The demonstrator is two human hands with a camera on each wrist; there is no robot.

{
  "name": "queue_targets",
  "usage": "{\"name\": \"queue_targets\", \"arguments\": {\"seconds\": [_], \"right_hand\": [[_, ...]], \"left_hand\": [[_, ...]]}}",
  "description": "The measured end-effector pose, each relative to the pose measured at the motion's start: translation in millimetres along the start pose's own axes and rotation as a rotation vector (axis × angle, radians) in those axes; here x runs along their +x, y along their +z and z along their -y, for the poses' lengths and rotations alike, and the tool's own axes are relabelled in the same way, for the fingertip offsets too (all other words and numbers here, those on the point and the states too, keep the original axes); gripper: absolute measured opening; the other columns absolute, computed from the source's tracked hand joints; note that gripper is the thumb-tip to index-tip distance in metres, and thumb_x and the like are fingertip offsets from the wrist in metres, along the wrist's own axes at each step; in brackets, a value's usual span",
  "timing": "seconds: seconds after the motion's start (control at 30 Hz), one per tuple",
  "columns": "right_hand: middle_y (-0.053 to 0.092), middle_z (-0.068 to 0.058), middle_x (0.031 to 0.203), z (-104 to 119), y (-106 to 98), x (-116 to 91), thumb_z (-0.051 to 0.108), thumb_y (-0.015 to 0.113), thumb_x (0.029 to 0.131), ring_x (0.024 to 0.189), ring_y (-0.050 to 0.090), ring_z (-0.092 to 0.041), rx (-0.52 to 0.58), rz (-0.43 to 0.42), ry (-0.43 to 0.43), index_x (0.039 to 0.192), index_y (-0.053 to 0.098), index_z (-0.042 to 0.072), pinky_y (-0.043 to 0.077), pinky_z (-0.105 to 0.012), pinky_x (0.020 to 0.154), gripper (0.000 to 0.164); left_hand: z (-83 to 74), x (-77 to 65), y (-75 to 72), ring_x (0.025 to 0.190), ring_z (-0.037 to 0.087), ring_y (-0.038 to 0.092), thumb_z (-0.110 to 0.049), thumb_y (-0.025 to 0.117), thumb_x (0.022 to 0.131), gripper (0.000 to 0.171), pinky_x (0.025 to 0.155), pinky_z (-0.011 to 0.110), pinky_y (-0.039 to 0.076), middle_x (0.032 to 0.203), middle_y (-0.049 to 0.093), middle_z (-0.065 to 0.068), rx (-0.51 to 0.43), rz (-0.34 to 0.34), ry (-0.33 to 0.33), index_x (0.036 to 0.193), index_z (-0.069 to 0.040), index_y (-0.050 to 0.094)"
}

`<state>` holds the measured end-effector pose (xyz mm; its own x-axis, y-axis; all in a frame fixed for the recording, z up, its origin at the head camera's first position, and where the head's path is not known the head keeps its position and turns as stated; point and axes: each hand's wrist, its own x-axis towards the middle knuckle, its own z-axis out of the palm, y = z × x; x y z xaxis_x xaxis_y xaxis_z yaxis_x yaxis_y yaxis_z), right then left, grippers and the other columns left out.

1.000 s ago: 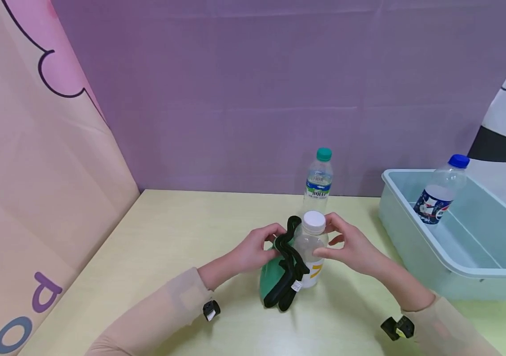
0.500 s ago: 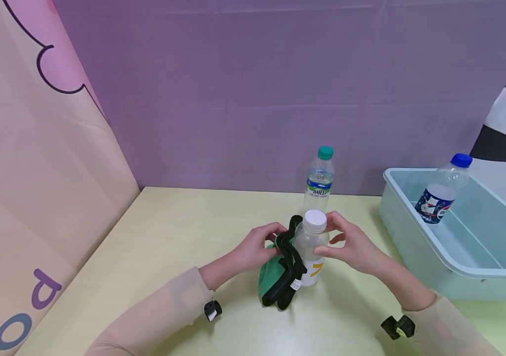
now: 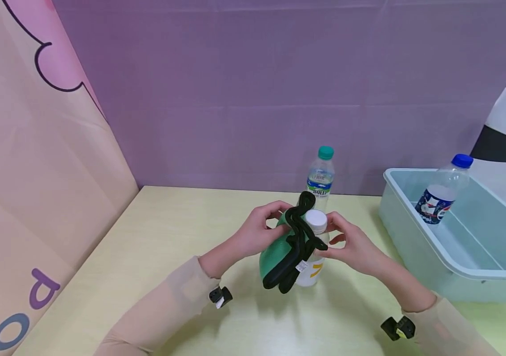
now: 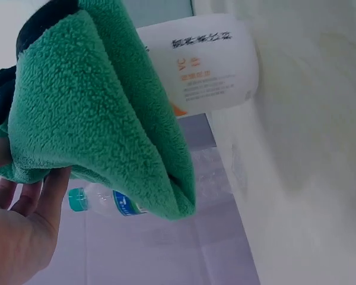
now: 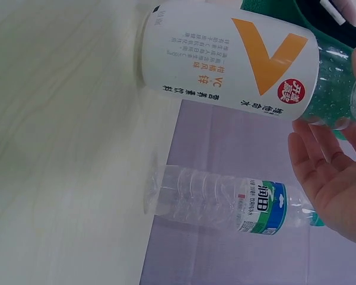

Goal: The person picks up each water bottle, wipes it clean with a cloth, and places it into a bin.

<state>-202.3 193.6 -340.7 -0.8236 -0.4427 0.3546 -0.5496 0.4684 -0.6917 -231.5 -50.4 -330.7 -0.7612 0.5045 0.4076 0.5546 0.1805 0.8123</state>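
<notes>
My left hand [image 3: 262,230] grips a folded green terry cloth [image 3: 275,254] with thick black trim and a small white tag. Its fingers are tucked behind the fluffy cloth [image 4: 77,101] in the left wrist view. Right beside it, a clear bottle [image 3: 310,274] with a white cap and white label stands upright, partly covered by the black trim. My right hand [image 3: 351,244] holds this bottle round its upper part. In the right wrist view the bottle label [image 5: 225,59] shows a large orange V, with thumb and fingers at the shoulder.
A clear water bottle [image 3: 319,182] with a green cap stands just behind, near the purple backdrop [image 3: 217,99]. To the right is a pale blue bin [image 3: 426,267], with a blue-capped bottle [image 3: 435,200] leaning inside it. The table [image 3: 182,217] is pale wood.
My left hand has raised the green cloth, moving slightly up and to the right, so it now covers more of the white-capped bottle. The right hand and that bottle have stayed in place.
</notes>
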Motion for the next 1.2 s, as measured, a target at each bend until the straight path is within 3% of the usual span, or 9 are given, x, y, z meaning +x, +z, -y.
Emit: {"name": "queue_targets", "arguments": {"seconds": [0.27, 0.4, 0.6, 0.77, 0.87, 1.2], "right_hand": [[0.062, -0.007, 0.106, 0, -1, 1, 0.005, 0.080, 0.079, 0.098, 0.058, -0.027, -0.008, 0.000, -0.018, 0.117, 0.050, 0.004, 0.053, -0.035, 0.077, 0.048], [0.061, -0.011, 0.110, 2, -2, 0, 0.004, 0.078, 0.080, 0.100, 0.058, -0.030, -0.001, 0.013, -0.011, 0.119, 0.049, 0.001, 0.053, -0.036, 0.078, 0.048], [0.061, -0.009, 0.109, 3, -2, 0, 0.007, 0.080, 0.079, 0.100, 0.059, -0.029, -0.001, 0.004, -0.017, 0.117, 0.049, 0.001, 0.053, -0.036, 0.077, 0.049], [0.061, -0.009, 0.110, 2, 0, 0, 0.008, 0.080, 0.079, 0.100, 0.059, -0.028, 0.003, 0.007, -0.010, 0.118, 0.049, 0.001, 0.053, -0.037, 0.078, 0.050], [0.060, -0.009, 0.111, 2, -1, 0, 0.008, 0.080, 0.080, 0.100, 0.059, -0.028, 0.004, 0.009, 0.001, 0.118, 0.049, 0.001, 0.053, -0.038, 0.078, 0.050], [0.060, -0.009, 0.109, 2, -1, 1, 0.009, 0.080, 0.079, 0.100, 0.058, -0.028, 0.010, 0.008, 0.011, 0.118, 0.049, 0.001, 0.053, -0.037, 0.078, 0.050]], "left_hand": [[2.2, -0.9, 0.1, 0.090, 0.019, 0.058, 0.003, 0.061, 0.091, 0.024, 0.061, 0.026, 0.049, 0.103, 0.065, 0.008, 0.061, 0.026, 0.024, 0.114, -0.003, 0.062], [8.6, -3.9, 1.6, 0.088, 0.017, 0.058, 0.004, 0.061, 0.090, 0.023, 0.070, 0.028, 0.050, 0.102, 0.066, 0.007, 0.085, 0.032, 0.025, 0.113, -0.003, 0.062], [22.0, -7.6, 5.8, 0.086, 0.020, 0.059, 0.008, 0.062, 0.087, 0.025, 0.089, 0.039, 0.048, 0.096, 0.067, 0.007, 0.123, 0.031, 0.019, 0.110, -0.001, 0.064], [38.1, -15.3, 11.2, 0.085, 0.020, 0.058, 0.011, 0.063, 0.085, 0.028, 0.087, 0.045, 0.049, 0.100, 0.067, 0.007, 0.172, 0.085, -0.037, 0.110, -0.001, 0.064], [43.4, -17.8, 13.8, 0.086, 0.021, 0.058, 0.012, 0.063, 0.084, 0.029, 0.086, 0.047, 0.049, 0.101, 0.066, 0.008, 0.181, 0.094, -0.038, 0.110, 0.000, 0.063], [36.4, -17.1, 11.2, 0.089, 0.020, 0.058, 0.009, 0.062, 0.085, 0.029, 0.087, 0.048, 0.048, 0.096, 0.066, 0.005, 0.132, 0.043, -0.026, 0.112, -0.002, 0.064]]}}
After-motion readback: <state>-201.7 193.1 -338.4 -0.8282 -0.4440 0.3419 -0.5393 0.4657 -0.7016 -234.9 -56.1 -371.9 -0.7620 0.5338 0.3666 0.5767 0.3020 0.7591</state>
